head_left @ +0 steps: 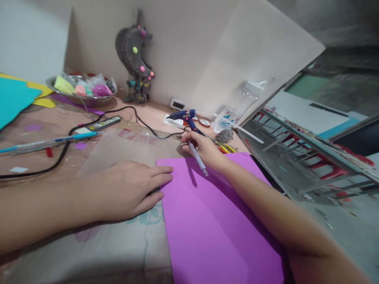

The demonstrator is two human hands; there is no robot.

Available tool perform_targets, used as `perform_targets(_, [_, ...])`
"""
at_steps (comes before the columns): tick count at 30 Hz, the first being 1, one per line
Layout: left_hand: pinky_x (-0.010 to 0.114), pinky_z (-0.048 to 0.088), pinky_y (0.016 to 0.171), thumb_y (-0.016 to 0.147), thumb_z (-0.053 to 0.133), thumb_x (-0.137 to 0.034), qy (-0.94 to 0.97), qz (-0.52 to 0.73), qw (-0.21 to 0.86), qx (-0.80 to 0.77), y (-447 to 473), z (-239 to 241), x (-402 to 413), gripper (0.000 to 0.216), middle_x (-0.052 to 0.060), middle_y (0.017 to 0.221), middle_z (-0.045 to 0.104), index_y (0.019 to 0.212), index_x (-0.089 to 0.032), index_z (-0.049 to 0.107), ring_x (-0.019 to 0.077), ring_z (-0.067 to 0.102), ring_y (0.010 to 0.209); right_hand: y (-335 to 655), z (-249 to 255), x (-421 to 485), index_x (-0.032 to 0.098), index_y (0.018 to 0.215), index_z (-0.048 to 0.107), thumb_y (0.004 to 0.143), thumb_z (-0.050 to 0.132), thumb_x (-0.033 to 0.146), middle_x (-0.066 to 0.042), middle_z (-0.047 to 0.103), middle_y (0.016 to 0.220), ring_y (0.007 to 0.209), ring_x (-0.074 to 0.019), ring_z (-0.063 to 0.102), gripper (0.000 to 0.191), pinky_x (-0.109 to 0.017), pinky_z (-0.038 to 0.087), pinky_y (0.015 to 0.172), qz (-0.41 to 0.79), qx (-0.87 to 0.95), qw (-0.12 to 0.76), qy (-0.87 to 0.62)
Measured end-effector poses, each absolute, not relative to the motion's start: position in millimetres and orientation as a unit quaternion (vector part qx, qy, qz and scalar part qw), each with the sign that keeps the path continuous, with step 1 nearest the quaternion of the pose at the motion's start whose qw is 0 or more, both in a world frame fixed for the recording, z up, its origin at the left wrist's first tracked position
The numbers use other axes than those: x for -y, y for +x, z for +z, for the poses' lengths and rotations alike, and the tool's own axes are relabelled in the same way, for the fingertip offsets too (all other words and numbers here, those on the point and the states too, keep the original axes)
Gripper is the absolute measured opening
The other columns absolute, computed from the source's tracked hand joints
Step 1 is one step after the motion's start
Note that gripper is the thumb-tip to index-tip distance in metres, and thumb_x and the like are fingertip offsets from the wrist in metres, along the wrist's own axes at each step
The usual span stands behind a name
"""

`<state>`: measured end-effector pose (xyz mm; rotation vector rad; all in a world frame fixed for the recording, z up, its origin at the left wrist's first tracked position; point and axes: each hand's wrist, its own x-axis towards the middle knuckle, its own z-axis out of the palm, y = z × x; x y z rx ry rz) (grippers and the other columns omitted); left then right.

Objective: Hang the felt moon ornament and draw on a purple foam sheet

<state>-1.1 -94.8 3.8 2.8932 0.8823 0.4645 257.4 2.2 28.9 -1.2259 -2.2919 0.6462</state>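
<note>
A purple foam sheet (213, 221) lies flat on the table in front of me. My left hand (130, 189) rests palm down at the sheet's left edge, fingers stretched out together and touching its corner. At the sheet's far edge, my right hand (201, 150) is closed round a clear pen (199, 159) whose tip points back toward me over the sheet. Just beyond that hand stands a blue glue gun (185, 116) with a small red light on.
A black cable (65, 150) loops across the table to the left. A blue pen (50, 142) and a box cutter (99, 124) lie there. A metal bowl (81, 91) of coloured bits, teal and yellow sheets (17, 98), a twine ball (224, 136) and a felt moon ornament (134, 55) stand further back.
</note>
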Motion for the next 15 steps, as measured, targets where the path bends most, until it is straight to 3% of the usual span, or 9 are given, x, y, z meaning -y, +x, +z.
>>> perform_targets(4, [0.038, 0.06, 0.079, 0.103, 0.046, -0.034, 0.947, 0.14, 0.032, -0.288, 0, 6, 95, 0.04, 0.013, 0.133, 0.072, 0.135, -0.019, 0.062, 0.0264, 0.077, 0.092, 273, 47, 22, 0.02, 0.104, 0.072, 0.088, 0.068, 0.03, -0.005, 0.074, 0.099, 0.085, -0.0178, 0.067, 0.019, -0.031, 0.052, 0.077, 0.289, 0.854, 0.17, -0.398])
perform_targets(8, [0.039, 0.06, 0.074, 0.103, 0.044, -0.033, 0.953, 0.118, 0.012, -0.278, 0, 10, 94, 0.038, 0.012, 0.136, 0.071, 0.132, -0.018, 0.063, 0.0263, 0.077, 0.089, 281, 51, 31, 0.02, 0.099, 0.074, 0.091, 0.068, 0.027, -0.006, 0.077, 0.098, 0.089, -0.0188, 0.071, 0.012, -0.032, 0.055, 0.08, 0.299, 0.881, 0.122, -0.346])
perform_targets(15, [0.04, 0.06, 0.076, 0.103, 0.044, -0.033, 0.954, 0.101, 0.011, -0.281, -1, 10, 94, 0.037, 0.01, 0.143, 0.066, 0.132, -0.021, 0.063, 0.0267, 0.077, 0.089, 267, 22, 27, 0.02, 0.097, 0.071, 0.094, 0.064, 0.018, -0.007, 0.072, 0.094, 0.088, -0.0195, 0.067, 0.008, -0.033, 0.052, 0.081, 0.159, 0.92, 0.181, -0.31])
